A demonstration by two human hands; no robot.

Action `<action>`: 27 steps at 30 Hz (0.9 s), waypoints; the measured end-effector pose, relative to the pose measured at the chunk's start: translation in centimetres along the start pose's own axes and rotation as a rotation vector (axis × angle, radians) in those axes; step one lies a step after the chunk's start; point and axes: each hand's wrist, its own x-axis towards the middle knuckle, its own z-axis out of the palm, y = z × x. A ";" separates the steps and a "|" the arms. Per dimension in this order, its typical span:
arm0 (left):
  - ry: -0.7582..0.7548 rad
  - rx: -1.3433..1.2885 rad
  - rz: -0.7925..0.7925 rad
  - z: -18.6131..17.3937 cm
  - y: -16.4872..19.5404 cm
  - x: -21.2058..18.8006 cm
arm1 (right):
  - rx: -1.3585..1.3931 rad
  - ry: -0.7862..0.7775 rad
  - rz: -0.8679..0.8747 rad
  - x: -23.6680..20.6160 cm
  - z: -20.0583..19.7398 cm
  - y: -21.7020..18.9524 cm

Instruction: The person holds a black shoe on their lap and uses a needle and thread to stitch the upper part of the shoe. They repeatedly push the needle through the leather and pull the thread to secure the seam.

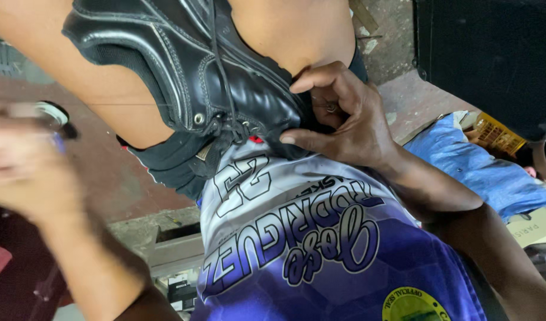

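**Right hand pinching shoe edge**

Black leather lace-up shoe [183,65] lies between the knees, long axis running upper-left to lower-right. Right hand [344,119] is on its lower-right end, fingers closed on the edge. Left hand [23,160] well apart, blurred; grip unclear. No containers in use.

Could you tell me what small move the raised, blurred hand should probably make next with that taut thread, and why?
Probably a little more pull, away from the black shoe. The thread runs taut from the blurred left hand to the shoe, which the right hand pinches steady at its edge against the knees.
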 end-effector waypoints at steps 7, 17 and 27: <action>-0.099 0.345 -0.021 -2.1 -1.4 3.2 | -0.072 -0.039 -0.024 0.5 0.0 0.2; -0.338 0.310 0.787 3.3 9.8 -0.9 | -0.999 -0.422 0.119 1.7 -2.7 -4.1; -0.404 -0.174 0.681 5.0 9.2 -1.2 | -0.729 -0.195 -0.306 -0.2 -4.1 -1.0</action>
